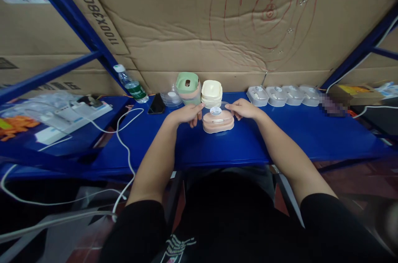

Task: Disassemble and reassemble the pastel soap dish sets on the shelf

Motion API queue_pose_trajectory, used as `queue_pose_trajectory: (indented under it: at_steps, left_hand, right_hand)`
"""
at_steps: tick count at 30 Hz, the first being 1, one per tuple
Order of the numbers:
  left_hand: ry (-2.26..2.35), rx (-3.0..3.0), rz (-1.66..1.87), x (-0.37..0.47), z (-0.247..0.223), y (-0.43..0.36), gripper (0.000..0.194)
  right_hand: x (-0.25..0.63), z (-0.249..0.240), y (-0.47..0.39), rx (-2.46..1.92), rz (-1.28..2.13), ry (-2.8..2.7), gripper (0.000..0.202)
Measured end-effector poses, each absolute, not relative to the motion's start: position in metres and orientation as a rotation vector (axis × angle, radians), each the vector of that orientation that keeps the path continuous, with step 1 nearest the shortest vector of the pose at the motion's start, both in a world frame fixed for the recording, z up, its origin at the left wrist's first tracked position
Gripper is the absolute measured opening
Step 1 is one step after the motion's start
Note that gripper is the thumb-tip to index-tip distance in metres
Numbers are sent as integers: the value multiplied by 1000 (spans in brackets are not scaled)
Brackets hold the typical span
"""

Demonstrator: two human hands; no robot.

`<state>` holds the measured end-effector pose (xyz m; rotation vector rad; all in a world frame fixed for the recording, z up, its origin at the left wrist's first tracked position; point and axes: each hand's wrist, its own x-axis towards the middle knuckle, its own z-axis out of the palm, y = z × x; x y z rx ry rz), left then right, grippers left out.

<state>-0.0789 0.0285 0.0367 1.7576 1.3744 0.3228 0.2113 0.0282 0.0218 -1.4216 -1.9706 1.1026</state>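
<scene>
A pink oval lidded box (218,125) stands on the blue table in front of me. Over its top is a clear plastic lid (224,107) with a round white label. My left hand (191,114) pinches the lid's left edge between thumb and fingers. At the opposite edge my right hand (244,109) grips it the same way, fingers closed. Whether the lid is seated on the box or slightly raised, I cannot tell. Just behind it are stacked cream containers (212,91) and a stack of green and pink containers (188,84).
Clear domed covers (171,98), a black phone (156,104) and a water bottle (133,86) stand back left. Several finished-looking clear-lidded boxes (276,96) line the back right. A white cable (124,142) crosses the table's left side. Blue frame posts (77,14) and cardboard (174,22) enclose the table.
</scene>
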Motion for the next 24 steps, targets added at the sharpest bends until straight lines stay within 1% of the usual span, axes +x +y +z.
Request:
queue_pose_trajectory:
  at_steps: [5, 14, 17, 24]
  left_hand:
    - [1427, 1725, 180, -74, 36, 27, 64]
    - [1459, 1778, 22, -70, 30, 30, 65]
    - [1467, 1784, 19, -70, 28, 30, 65]
    - [1423, 1818, 48, -70, 25, 30, 55]
  right_hand:
    - [214, 20, 29, -1452, 1094, -2110, 71]
    - [215, 19, 30, -1553, 941, -2197, 66]
    - [214, 21, 28, -1562, 884, -2233, 68]
    - [214, 22, 27, -1575, 824, -2266, 68]
